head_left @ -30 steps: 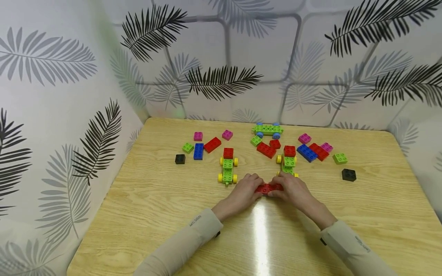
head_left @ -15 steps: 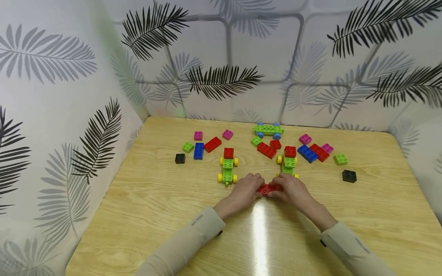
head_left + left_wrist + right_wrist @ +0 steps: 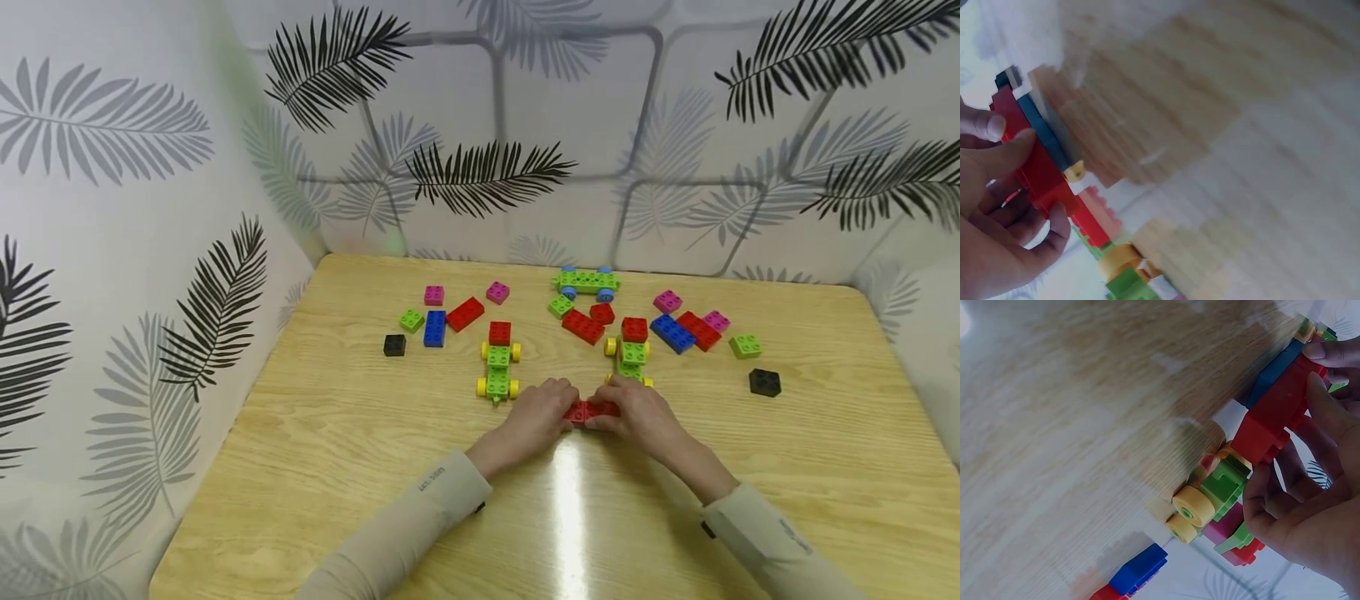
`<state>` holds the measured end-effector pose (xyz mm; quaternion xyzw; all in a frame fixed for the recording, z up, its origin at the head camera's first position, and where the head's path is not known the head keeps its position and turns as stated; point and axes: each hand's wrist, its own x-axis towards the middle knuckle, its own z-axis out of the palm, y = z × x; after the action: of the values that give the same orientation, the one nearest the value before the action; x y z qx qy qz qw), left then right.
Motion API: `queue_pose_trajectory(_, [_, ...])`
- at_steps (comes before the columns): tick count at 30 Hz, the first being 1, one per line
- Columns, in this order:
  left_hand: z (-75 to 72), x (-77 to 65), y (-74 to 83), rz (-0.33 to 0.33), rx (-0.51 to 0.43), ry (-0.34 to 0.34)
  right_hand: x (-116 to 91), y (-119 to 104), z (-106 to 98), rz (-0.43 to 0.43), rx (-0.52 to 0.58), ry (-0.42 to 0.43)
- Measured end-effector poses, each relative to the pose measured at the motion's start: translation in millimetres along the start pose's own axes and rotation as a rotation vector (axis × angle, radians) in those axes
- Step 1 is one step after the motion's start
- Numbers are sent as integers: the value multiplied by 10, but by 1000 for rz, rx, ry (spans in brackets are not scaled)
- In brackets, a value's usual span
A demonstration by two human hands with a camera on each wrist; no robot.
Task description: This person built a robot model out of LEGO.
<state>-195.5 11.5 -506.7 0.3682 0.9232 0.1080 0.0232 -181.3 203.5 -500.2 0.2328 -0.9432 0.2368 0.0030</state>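
Observation:
Two red building bricks lie end to end in the head view, the left one [image 3: 576, 412] and the right one [image 3: 600, 409]. My left hand [image 3: 527, 418] grips the left end with thumb and fingers. At the other end, my right hand [image 3: 643, 419] pinches the right red brick, its thumb on the near side. A blue brick [image 3: 1275, 374] sits under the red ones in the right wrist view, close to the tabletop. The fingers partly hide the red bricks' outer ends.
A green car with yellow wheels [image 3: 498, 375] stands left of the hands, and a similar car [image 3: 632, 353] behind the right hand. Farther back is a green base with blue wheels [image 3: 587, 281]. Loose bricks lie both sides, including black ones [image 3: 394, 345] and a blue one [image 3: 672, 332].

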Motion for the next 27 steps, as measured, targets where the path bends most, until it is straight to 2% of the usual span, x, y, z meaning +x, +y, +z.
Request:
queue_pose_trajectory(7, [46,4,108,6,183,21,-17,-4,-22,6,-18,7])
queue_pose_trajectory(10, [52,27,108,-7,184,7,-4,-15,-32,17,-30,0])
queue_pose_trajectory(13, [36,52,74,-19,126,-31,3,-20,-36,24,-30,-1])
queue_pose_trajectory(16, [12,50,15,-23,13,-71,1,-13,-23,27,-25,-7])
queue_pose_trajectory(21, [-4,-7,-107,-10,-192,-73,-8,-16,-4,21,-37,-10])
queue_pose_trajectory(24, [-3,-43,-153,-3,-244,-71,-14,-22,-2,21,-55,-11])
queue_pose_trajectory(27, [-7,-67,-167,1,-252,-79,-30,-30,2,28,-74,-16])
